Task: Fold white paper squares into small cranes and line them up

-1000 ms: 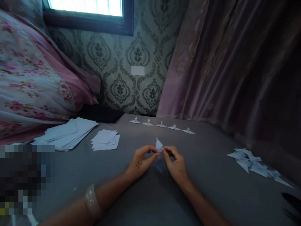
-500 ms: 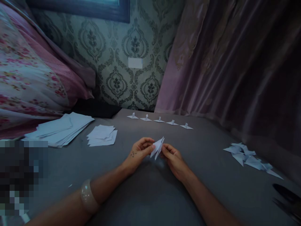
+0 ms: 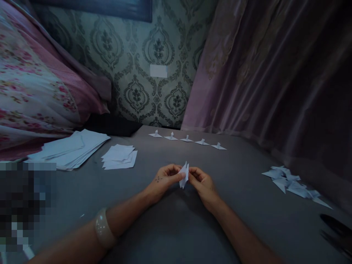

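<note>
Between my two hands is a small piece of folded white paper (image 3: 184, 176), held upright above the grey surface (image 3: 165, 227). It has narrow pointed tips at top and bottom. My left hand (image 3: 167, 178) pinches it from the left, thumb across its near face and fingers curled behind. From the other side, my right hand (image 3: 202, 184) grips its right edge between thumb and curled fingers. Farther back, a row of several folded paper figures (image 3: 187, 138) stands on the surface, each with flat pointed sides and a raised middle.
Left of my hands lie a small stack of paper squares (image 3: 119, 157) and a larger stack of sheets (image 3: 68, 150). On the right is a pile of folded paper pieces (image 3: 293, 183), with a dark object (image 3: 335, 227) nearer me. Curtains (image 3: 233, 91) hang along the right.
The folded paper has turned to a narrower, more upright angle. My right hand has come slightly closer to my left. Stacks and figures stay in place.
</note>
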`<state>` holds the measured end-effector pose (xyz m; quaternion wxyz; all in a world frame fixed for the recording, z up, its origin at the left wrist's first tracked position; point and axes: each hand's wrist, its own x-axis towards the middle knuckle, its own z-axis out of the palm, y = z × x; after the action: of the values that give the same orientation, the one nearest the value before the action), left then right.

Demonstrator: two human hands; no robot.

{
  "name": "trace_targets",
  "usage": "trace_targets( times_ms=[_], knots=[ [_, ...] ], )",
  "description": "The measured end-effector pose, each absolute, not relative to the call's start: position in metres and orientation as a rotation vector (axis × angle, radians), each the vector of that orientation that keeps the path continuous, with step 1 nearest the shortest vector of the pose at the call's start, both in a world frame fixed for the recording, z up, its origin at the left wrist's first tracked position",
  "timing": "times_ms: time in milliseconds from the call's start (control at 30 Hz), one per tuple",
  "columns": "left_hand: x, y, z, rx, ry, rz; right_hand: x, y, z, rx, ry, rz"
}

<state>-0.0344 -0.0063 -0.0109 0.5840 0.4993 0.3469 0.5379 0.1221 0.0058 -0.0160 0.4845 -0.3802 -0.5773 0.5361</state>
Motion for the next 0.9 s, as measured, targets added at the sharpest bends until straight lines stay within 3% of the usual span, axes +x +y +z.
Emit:
trace_targets(
  times_ms=[900],
  knots=[
    [-0.0355,-0.0008,-0.0184,1.094,0.874,1.288,0.1127,-0.0014,-0.0165,-1.039,-1.463,1.210]
  ],
)
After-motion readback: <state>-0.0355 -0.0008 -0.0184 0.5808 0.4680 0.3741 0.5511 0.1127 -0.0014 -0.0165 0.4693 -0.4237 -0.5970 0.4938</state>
